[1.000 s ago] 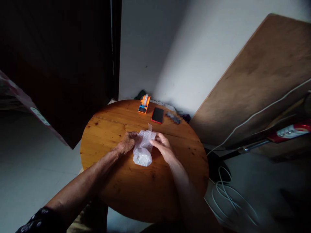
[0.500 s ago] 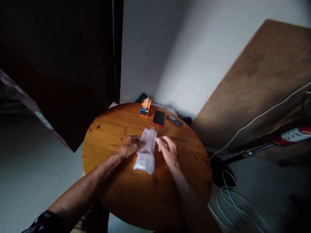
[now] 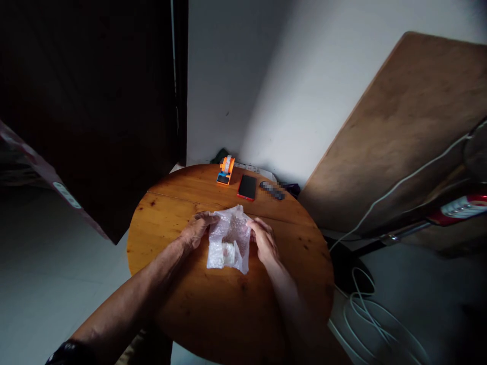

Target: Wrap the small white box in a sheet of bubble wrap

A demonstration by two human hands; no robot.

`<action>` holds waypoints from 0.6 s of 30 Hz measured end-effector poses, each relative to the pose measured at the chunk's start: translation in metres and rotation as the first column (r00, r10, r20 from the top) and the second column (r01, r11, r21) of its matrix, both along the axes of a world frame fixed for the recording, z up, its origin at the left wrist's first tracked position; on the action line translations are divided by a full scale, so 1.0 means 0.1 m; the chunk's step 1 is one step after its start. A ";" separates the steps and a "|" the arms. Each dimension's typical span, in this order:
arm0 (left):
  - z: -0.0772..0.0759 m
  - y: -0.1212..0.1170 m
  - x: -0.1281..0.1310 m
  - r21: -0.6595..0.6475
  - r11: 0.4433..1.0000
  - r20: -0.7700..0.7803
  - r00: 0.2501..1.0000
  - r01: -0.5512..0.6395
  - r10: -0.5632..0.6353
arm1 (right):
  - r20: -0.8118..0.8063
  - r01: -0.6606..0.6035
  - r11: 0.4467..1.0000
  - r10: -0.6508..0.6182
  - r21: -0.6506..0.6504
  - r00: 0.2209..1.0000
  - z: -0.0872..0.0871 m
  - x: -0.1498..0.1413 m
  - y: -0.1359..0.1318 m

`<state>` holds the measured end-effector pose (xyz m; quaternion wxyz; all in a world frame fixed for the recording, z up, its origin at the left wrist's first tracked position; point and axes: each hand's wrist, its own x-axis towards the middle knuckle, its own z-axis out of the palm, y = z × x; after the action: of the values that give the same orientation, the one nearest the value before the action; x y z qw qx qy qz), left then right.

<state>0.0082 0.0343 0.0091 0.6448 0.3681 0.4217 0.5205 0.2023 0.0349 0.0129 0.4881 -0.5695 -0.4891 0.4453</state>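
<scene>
A sheet of clear bubble wrap (image 3: 218, 235) lies spread on the round wooden table (image 3: 167, 228), its lower part folded over. Something pale and whitish (image 3: 229, 252) shows at the fold, too unclear to name. My left hand (image 3: 198, 227) pinches the wrap's left edge between thumb and fingers. On the opposite side, my right hand (image 3: 264, 238) is closed on the right edge. Beyond the hands stand an orange tape dispenser (image 3: 225, 171) with a roll of tape and a phone (image 3: 247, 187) with a red edge.
A blurred dark object (image 3: 272, 190) lies right of the phone. The white wall (image 3: 236, 91) rises behind the table, and a brown board (image 3: 411, 111) leans at right. Loops of white cable (image 3: 365, 317) lie on the floor, near a red-and-silver pole (image 3: 456, 210).
The bubble wrap has been opened out wider, from a narrow folded strip to a broad sheet. My right hand, formerly beside the wrap, now grips its right edge; my left hand has shifted slightly left.
</scene>
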 end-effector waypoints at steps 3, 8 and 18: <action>-0.03 0.05 0.00 -0.012 1.000 -0.025 0.999 -0.025 0.025 | -0.187 0.030 0.990 -0.056 -0.136 0.981 -0.03 0.01 0.04; -0.07 0.09 0.00 0.036 0.992 -0.124 0.984 -0.124 0.128 | -0.203 0.040 0.990 -0.067 -0.132 0.977 -0.05 -0.01 0.05; 0.11 -0.09 -0.12 0.257 0.965 -0.826 0.531 0.056 0.190 | -0.129 -0.083 0.995 0.088 0.047 0.988 -0.05 0.02 0.03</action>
<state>-0.0038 0.0253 0.0200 0.2877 0.6355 0.6243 0.3515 0.2045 0.0382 0.0084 0.5111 -0.5074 -0.4892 0.4919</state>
